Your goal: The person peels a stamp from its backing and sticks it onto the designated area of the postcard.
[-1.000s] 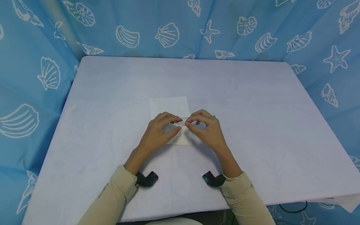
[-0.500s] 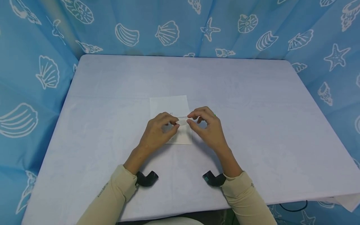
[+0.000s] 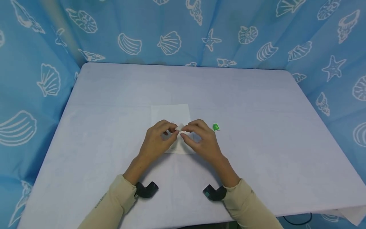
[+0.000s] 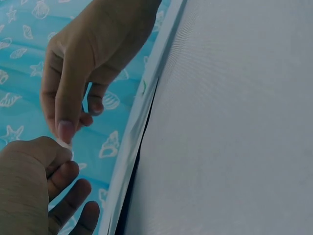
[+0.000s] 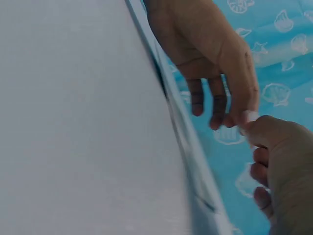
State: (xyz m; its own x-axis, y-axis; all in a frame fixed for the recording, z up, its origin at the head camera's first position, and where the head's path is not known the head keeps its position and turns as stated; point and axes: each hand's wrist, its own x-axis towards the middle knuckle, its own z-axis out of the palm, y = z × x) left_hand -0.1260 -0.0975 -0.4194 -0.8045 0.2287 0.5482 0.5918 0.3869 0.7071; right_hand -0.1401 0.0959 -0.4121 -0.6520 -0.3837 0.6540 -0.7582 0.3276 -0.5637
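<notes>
In the head view, my left hand (image 3: pixel 158 136) pinches a small thin white piece (image 3: pixel 179 127) between thumb and forefinger, over white paper sheets. My right hand (image 3: pixel 201 140) meets it from the other side. Its forefinger tip is right at the piece, while the thumb stands a little apart below. Close up in the left wrist view, the white piece (image 4: pixel 64 144) shows between both hands' fingertips, mostly covered by them. Under the hands lies a white sheet (image 3: pixel 183 148) with faint marks, and another white sheet (image 3: pixel 168 111) shows just beyond.
A small green-and-white square (image 3: pixel 215 127) lies to the right of my right hand. The white-covered table (image 3: pixel 257 152) spreads around, with a blue shell-patterned curtain (image 3: pixel 108 31) along its back and sides. Black devices (image 3: pixel 147 190) sit at both wrists.
The hands have come closer together around the white piece and shifted slightly left. The green-and-white square now shows fully beside the right hand. The head view has tilted up a little.
</notes>
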